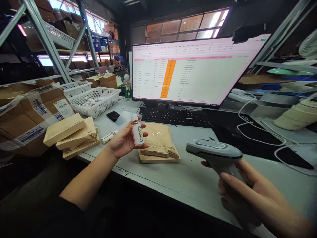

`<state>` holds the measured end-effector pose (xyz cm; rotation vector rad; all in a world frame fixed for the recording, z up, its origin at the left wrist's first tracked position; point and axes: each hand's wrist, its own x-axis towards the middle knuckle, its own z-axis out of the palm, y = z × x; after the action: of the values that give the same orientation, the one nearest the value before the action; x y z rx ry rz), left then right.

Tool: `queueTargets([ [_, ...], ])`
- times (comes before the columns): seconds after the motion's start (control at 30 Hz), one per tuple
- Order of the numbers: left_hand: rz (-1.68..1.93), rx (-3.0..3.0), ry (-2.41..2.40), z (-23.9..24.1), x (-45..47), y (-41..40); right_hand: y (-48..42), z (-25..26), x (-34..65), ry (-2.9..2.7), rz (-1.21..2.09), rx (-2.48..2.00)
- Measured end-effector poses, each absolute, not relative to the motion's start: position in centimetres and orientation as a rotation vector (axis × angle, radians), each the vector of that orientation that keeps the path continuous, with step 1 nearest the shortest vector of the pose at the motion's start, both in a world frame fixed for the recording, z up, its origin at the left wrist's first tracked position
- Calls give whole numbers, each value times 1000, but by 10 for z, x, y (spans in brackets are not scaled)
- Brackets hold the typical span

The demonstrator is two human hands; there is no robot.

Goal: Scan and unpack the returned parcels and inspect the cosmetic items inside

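Note:
My left hand [123, 142] is closed round a small clear bottle [137, 132] with a white cap and a white label, held upright with the label facing me. In my right hand [250, 185] is a grey barcode scanner [214, 152], its head pointing left towards the bottle and the fingers wrapped round its handle. Behind the bottle, a tan padded envelope [158, 140] lies on top of a flat carton [159, 159]. On the table beside my left wrist lie similar small bottles [108, 137].
A monitor [198, 72] showing a spreadsheet stands behind a black keyboard [173, 116]. To the left are stacked flat boxes [76, 134], a large cardboard box [32, 122], a white basket [95, 100] of bottles and a phone [113, 116]. White cable [247, 124] loops at right.

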<state>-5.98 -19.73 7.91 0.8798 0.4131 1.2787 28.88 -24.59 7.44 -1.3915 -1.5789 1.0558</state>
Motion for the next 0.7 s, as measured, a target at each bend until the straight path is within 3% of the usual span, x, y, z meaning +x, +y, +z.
queueTargets([
  [0.2,1228,731,412,78,-30,-209,-260,94,256,-1723,1251,-1225],
  [0.7,1462,550,617,88,-4,-215,-266,86,246,-1934,1184,-1087],
])
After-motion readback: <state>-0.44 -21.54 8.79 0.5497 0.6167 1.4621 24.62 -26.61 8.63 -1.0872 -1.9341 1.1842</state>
